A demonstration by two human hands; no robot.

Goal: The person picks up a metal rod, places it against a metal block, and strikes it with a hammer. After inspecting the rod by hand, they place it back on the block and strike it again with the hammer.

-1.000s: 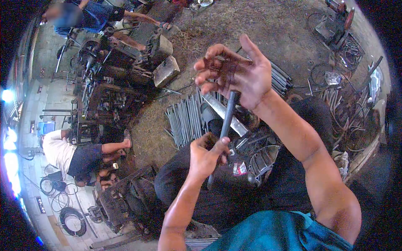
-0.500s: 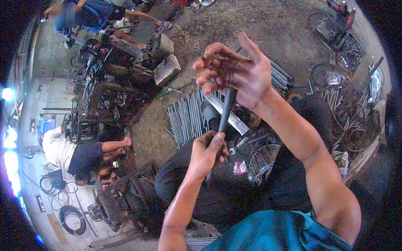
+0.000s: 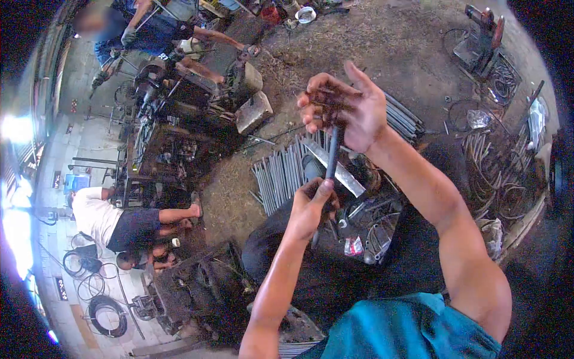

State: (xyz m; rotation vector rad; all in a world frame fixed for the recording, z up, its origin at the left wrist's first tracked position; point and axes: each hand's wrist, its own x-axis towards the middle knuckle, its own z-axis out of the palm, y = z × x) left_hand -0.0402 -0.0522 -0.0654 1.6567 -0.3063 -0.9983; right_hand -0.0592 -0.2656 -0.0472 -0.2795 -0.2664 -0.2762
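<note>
A dark grey metal rod [image 3: 333, 157] stands at a slant in front of me. My left hand [image 3: 311, 206] is closed round its lower part, with the thumb along the top. The upper end meets the palm of my right hand [image 3: 354, 110], whose fingers are apart and loosely curled, thumb stretched out. Dark grime covers those fingers. Beneath the hands lie a row of similar cut rods [image 3: 274, 179] and a flat metal bar [image 3: 342, 173]. Nearer my legs are a red and white packet [image 3: 353, 246] and a ribbed metal part [image 3: 379, 236].
More rods [image 3: 403, 113] lie beyond my right hand. A stand-mounted machine [image 3: 484, 45] is at the far right, above bent metal pieces [image 3: 490, 167]. Workbenches [image 3: 161, 146] line the left; one person [image 3: 98, 218] bends low there, another [image 3: 158, 36] works at the top left.
The view has shifted, so the surroundings sit further right. My left hand appears closer to my right hand along the rod. The person at the top left shows more of the body.
</note>
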